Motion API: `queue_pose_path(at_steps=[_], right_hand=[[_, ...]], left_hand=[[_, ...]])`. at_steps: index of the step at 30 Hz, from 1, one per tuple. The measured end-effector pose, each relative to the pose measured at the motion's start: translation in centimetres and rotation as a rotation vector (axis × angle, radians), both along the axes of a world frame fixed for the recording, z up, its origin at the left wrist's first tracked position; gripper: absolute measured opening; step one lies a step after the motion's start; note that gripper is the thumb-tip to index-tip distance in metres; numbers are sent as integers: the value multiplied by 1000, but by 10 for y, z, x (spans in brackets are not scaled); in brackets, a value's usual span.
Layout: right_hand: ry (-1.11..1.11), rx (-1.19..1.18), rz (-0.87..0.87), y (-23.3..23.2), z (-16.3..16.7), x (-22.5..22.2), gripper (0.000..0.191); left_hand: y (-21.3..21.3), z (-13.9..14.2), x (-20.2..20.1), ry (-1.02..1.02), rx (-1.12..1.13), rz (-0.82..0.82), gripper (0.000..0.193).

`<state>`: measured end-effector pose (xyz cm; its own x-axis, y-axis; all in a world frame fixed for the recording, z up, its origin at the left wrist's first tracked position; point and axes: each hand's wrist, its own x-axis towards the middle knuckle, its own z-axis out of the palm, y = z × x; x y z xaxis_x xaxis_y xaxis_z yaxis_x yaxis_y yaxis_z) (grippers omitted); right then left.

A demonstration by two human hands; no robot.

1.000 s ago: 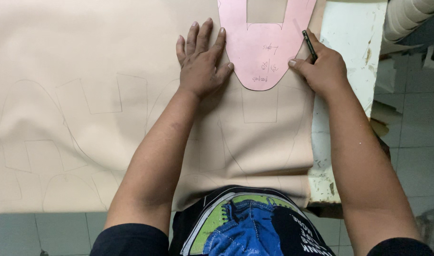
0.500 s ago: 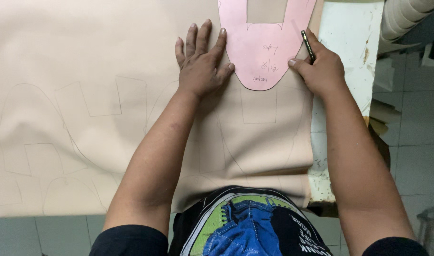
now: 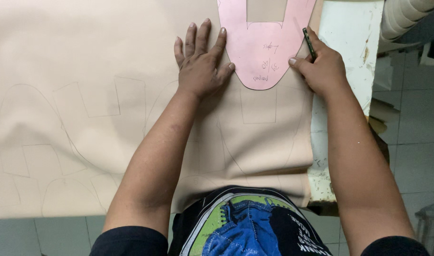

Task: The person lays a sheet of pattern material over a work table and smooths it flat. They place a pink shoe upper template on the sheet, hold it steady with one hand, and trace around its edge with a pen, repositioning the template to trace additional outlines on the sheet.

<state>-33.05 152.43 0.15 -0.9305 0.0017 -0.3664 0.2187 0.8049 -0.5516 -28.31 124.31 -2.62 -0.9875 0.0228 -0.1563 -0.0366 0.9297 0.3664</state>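
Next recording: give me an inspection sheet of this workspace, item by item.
Surface: white worn table, mostly covered by a beige sheet bearing pencilled outlines.
Job's things: pink template lies flat on the sheet, with a rectangular cut-out at its top; dark pen at the template's right edge.
Clutter: nothing seen.
Grippers: left hand pressed flat, fingers spread, on the sheet at the template's left edge; right hand grips the pen, thumb on the template's edge.
Cables: nothing seen.
Surroundings: grey tiled floor; pale ribbed roll at top right.
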Motion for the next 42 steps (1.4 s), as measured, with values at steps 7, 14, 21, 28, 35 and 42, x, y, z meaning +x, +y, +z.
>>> queue_pose_path(at_steps=[7, 14, 21, 28, 35, 42], right_hand=[[-8, 2, 3, 4, -6, -1, 86], [-65, 22, 9, -6, 4, -9, 86], [-197, -16, -103, -23, 30, -9, 84], [-150, -67, -63, -13, 29, -8, 82], [-107, -71, -6, -1, 20, -9, 84], [-153, -25, -14, 1, 17, -13, 86]], left_hand=[[3, 3, 2, 48, -5, -17, 79], [-4, 9, 3, 34, 25, -29, 87], [-3, 7, 1, 70, 0, -48, 91], [1, 4, 2, 82, -36, -61, 81], [5, 2, 3, 132, -21, -82, 72], [4, -1, 2, 142, -20, -63, 72]])
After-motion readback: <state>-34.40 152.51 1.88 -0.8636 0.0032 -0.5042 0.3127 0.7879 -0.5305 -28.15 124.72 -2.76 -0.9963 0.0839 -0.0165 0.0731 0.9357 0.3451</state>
